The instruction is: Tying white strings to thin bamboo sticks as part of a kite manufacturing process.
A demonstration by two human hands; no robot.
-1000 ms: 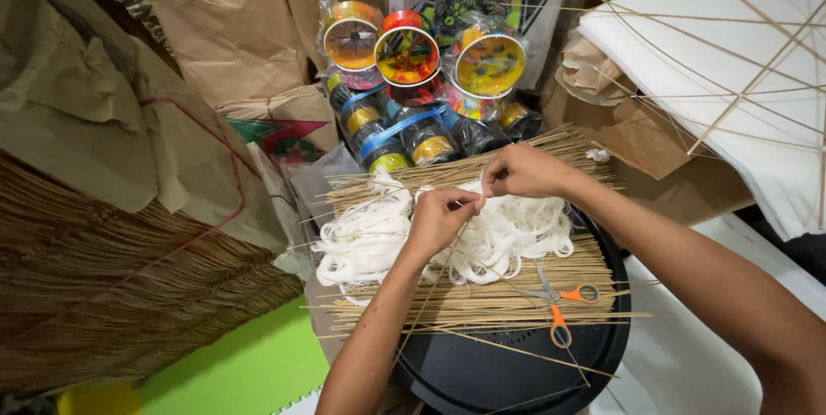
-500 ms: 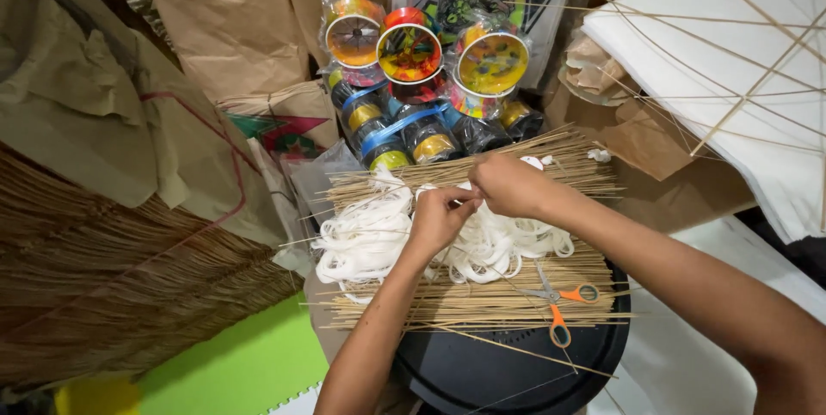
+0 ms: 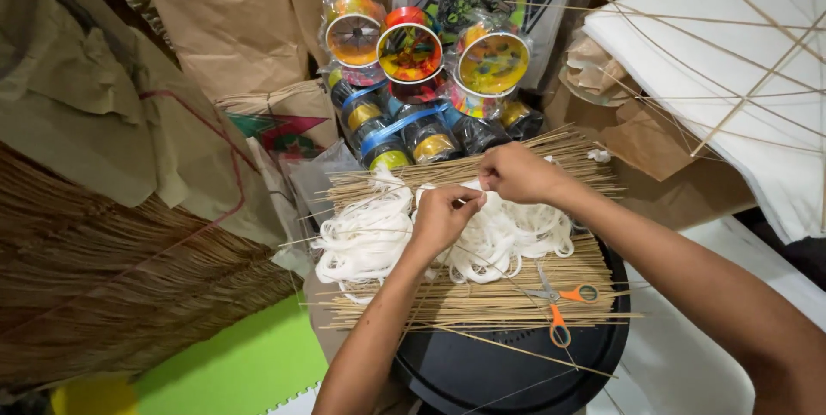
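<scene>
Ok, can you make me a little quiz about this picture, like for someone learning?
1. True or false: the orange-handled scissors lie on the flat layer of thin bamboo sticks.
2. What do the left hand and right hand pinch together? A) white string from the loose white string pile B) a colourful round thread spool C) brown paper
3. Fill in: the sticks rest on a round ____ tray.

Key: 1 true; 2 A; 3 black.

We are seeing the string lying on the sticks, which are resting on the tray. The scissors are sitting at four o'clock of the string; the spools are standing at twelve, the kite at two.
</scene>
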